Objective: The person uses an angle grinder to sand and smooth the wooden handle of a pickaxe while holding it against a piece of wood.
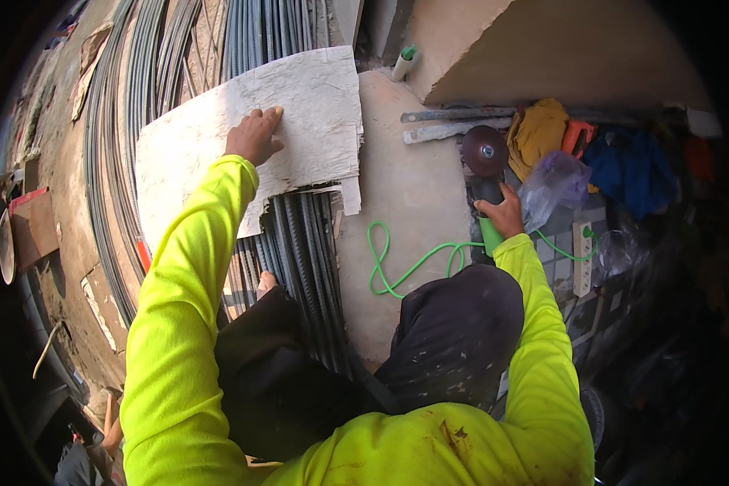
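Observation:
My left hand (255, 136) lies on a whitish, rough-edged board (316, 97), its index finger and thumb apart, holding nothing. The board rests across bundles of ribbed steel rebar (296, 259), which show beyond its far and near edges. At the right, my right hand (504, 212) is wrapped around the body of a green and black angle grinder (492, 236). A dark reddish disc (485, 151) faces up at the grinder's far end. From the grinder's side a green cord (390, 287) loops over the concrete slab (405, 186); whether the disc is spinning cannot be made out.
Beyond the grinder lie metal bars (454, 130), a yellow cloth (539, 134), a clear plastic bag (555, 182) and a blue cloth (632, 174). A white power strip (582, 259) sits on the right. Another person (97, 454) is partly visible at lower left.

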`<state>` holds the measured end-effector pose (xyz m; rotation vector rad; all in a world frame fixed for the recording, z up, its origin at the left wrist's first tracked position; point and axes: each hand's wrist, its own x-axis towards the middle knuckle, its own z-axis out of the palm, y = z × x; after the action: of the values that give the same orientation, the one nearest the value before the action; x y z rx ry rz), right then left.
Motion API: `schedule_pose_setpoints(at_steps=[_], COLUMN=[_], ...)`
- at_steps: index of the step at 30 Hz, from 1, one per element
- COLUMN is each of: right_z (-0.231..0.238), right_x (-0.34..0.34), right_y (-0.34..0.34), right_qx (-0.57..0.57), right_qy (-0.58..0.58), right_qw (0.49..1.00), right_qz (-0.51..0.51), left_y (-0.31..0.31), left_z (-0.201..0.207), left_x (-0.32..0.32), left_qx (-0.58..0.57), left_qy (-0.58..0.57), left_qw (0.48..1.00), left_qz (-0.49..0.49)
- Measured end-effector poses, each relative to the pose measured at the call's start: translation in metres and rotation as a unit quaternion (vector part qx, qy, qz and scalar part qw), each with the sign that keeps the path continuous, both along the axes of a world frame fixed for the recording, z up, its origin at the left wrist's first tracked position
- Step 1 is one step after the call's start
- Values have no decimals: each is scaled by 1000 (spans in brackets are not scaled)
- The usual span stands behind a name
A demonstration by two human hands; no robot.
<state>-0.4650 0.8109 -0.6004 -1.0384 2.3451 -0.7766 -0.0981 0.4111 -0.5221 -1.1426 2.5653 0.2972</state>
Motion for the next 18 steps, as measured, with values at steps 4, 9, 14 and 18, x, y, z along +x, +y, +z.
schedule_pose_setpoints(at_steps=[4,9,14,18], right_z=[3,8,7,23], right_x=[-6,6,20,42], right_y=[5,-2,12,22], right_qx=[40,43,12,32], right_qy=[-13,-72,-35,95], right_qw=[999,996,998,994], right_qz=[5,-3,-47,-54], left_y=[2,-14,-30,-89], left_z=[0,-33,-31,-10], left_x=[-14,4,-21,-49], left_qx=[-26,-58,0,51], left_qy=[1,45,156,599], left_qw=[1000,996,965,723], left_qz=[-1,45,212,340])
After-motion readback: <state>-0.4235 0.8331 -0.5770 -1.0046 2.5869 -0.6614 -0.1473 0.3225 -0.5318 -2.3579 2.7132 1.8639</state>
